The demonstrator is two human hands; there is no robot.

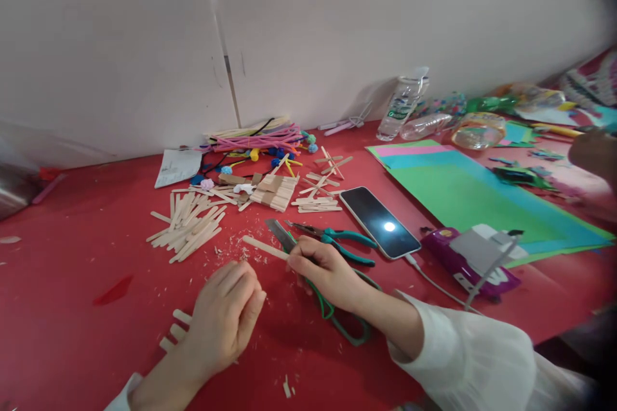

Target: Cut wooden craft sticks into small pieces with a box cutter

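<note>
My right hand (328,270) pinches one end of a wooden craft stick (265,247), which points left over the red table (62,282). Beneath that hand lies a pair of scissors with dark green handles (359,332); a grey blade (278,231) shows past the fingers. My left hand (226,314) is curled closed beside the stick's free end, apart from it. Whatever its fingers may hold is hidden. A few craft sticks (178,332) lie partly covered by my left wrist. Just beyond my right hand are teal-handled pliers (344,241).
Loose craft sticks (190,225), a banded bundle (274,191) and pipe cleaners (260,140) lie at the back. A phone (380,221), purple power strip (463,260), coloured sheets (463,186) and plastic bottle (402,106) are right. Another person's hand (595,154) is far right.
</note>
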